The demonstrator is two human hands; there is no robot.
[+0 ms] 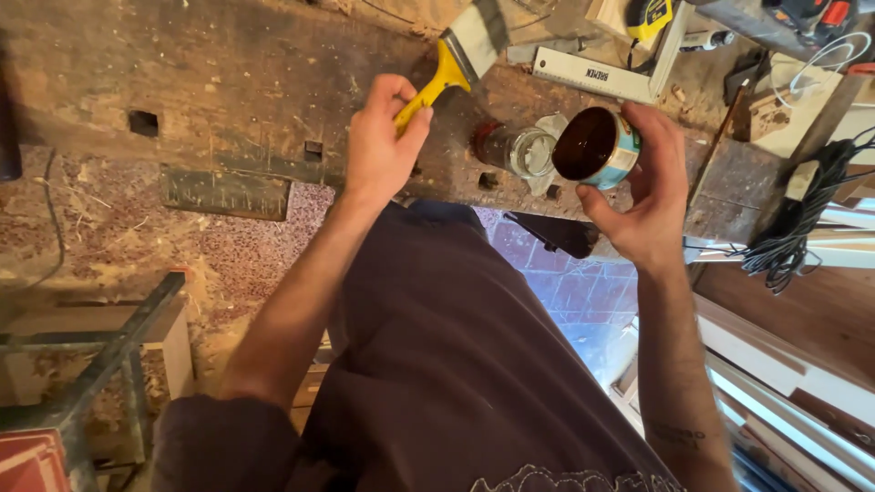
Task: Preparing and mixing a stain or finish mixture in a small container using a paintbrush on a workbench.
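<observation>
My left hand (378, 150) grips the yellow handle of a wide paintbrush (460, 55), whose pale bristles point up and away over the dark wooden workbench (237, 82). My right hand (652, 196) holds a small open tin (597, 146) with a light blue label, tilted so the dark brown liquid inside shows. The tin is just right of the brush handle, apart from it. Between both hands, a glass jar (519, 150) with a reddish end lies on the bench edge.
A metal try square (606, 77) and a yellow tape measure (649, 16) lie at the back right. A coil of black cable (793, 232) hangs at the right. Sawdust covers the floor, and a metal frame (109, 355) stands at lower left.
</observation>
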